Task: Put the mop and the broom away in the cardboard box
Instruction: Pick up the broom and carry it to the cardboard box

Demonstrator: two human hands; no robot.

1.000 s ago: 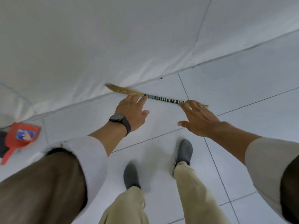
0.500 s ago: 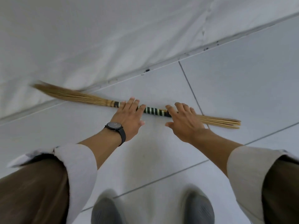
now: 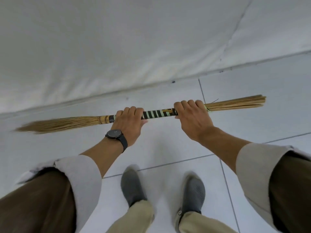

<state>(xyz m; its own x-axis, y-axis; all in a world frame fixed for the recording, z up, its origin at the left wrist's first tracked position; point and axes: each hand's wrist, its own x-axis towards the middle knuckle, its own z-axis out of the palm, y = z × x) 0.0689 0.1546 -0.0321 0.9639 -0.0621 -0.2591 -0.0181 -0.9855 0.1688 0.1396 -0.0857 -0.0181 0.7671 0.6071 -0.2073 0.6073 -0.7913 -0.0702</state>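
Observation:
A stick broom (image 3: 158, 114) of thin straw-coloured stalks, bound in the middle with black and pale green striped tape, lies level across the view above the white tiled floor. My left hand (image 3: 129, 122), with a black watch on its wrist, is closed around the taped part near the brush end, which points left. My right hand (image 3: 191, 118) is closed around the other end of the tape, with the cut stalk ends sticking out to the right. No mop and no cardboard box are in view.
A white wall (image 3: 134, 39) meets the floor just beyond the broom. My two grey shoes (image 3: 133, 187) stand on the tiles below my arms.
Both hands went from lying open on the broom on the floor to closing around its taped middle, and the broom has come up off the floor.

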